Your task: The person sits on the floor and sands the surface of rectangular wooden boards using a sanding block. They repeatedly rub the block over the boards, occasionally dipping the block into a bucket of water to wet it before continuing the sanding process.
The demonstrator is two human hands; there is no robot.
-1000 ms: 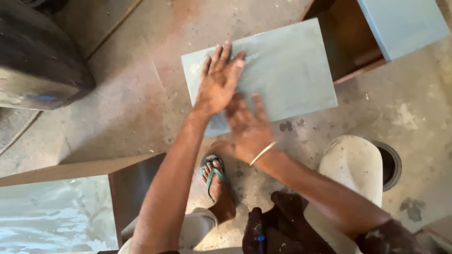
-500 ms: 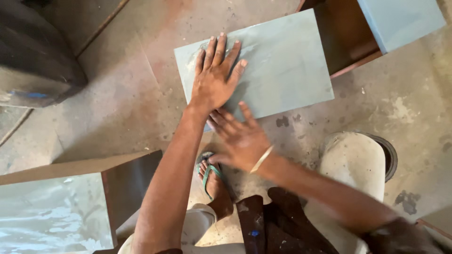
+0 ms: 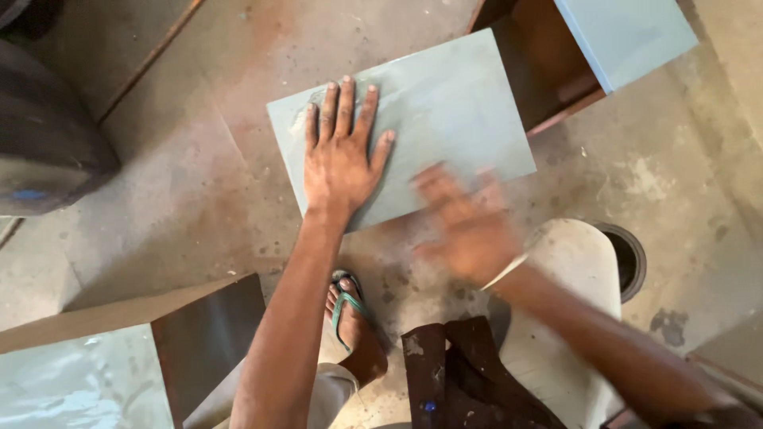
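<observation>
Sandalled foot [image 3: 350, 314] nearest, then the right hand [image 3: 465, 226] — blurred, fingers spread, grasping nothing — at the near edge of the blue-grey panel [image 3: 445, 111] lying on the concrete floor [image 3: 159, 199]. Farther left, the left hand [image 3: 340, 155] presses flat (open-palmed), steadying it; rubbing seems underway, calling for firm bracing.

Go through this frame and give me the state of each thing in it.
Grey-blue board: flat on the floor.
Left hand: open, pressed flat on the board.
Right hand: motion-blurred at the board's near edge, empty as far as visible.
Sandal: on the foot.
Box: open-sided.
</observation>
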